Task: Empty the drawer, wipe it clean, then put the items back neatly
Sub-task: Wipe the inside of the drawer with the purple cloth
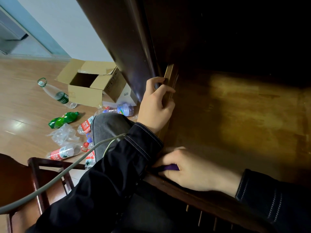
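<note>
Two hands at one open drawer, one purple cloth
Left hand curls its fingers over the drawer's left wall; right hand, fingers curled, grips the cloth in the near left corner; on the floor, one cardboard box, at least six bottles

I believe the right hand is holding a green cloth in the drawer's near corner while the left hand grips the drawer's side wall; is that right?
Not quite: the cloth is purple, not green, as the head view shows. The right hand does hold it in the near corner of the drawer, and the left hand grips the side wall.
</note>
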Motion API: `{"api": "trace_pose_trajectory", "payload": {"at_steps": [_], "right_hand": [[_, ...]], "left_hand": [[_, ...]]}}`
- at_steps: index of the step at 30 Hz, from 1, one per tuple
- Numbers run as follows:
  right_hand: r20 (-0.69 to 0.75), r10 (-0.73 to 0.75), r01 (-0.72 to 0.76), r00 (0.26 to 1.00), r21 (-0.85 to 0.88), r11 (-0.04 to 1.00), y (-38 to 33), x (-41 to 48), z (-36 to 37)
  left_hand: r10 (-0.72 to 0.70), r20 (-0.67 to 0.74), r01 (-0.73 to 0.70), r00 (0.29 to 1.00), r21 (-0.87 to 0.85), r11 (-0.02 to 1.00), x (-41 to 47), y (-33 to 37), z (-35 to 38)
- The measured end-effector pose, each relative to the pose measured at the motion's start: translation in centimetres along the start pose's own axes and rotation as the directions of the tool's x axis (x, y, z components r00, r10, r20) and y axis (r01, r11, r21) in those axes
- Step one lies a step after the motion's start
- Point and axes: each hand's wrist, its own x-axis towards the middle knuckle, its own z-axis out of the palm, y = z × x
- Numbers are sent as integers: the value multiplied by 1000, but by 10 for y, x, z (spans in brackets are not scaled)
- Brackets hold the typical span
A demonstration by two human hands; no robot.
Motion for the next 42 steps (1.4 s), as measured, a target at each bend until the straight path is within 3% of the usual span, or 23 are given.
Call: {"api": "trace_pose_trajectory", "payload": {"at_steps": [4, 9, 15, 20, 25, 30, 35, 39, 42], "right_hand": [[115, 75, -42, 990, -271, 962, 6, 4, 3], [-1, -53, 53, 999, -4, 999, -3, 0, -2], [164, 100, -101, 981, -5, 995, 11, -2, -6], [165, 97, -127, 981, 178, 976, 14, -23, -26], [184, 162, -173, 970, 45, 984, 20, -25, -17], [129, 94, -117, 987, 187, 975, 15, -26, -23], [196, 126, -133, 973, 28, 991, 13, -24, -22], [162, 9, -50, 987, 249, 967, 8, -30, -35], [168, 69, -94, 983, 141, 986, 7, -27, -29]], "left_hand": [[2, -6, -2, 1000, 3, 1000, 0, -1, 1], [19, -10, -19, 1000, 3, 1000, -1, -1, 0], [15, 7, -15, 1000, 10, 1000, -1, 0, 0], [20, -4, -20, 1000, 16, 1000, -1, 0, 0], [14, 10, -14, 1000, 15, 1000, -1, 0, 0], [-2, 41, 1, 999, 19, 1000, 0, 2, -2], [4, 40, -6, 999, 31, 999, -1, 2, -2], [-2, 28, 1, 1000, 24, 1000, 0, 1, -3], [3, 29, -4, 1000, 22, 1000, 0, 2, -2]]}}
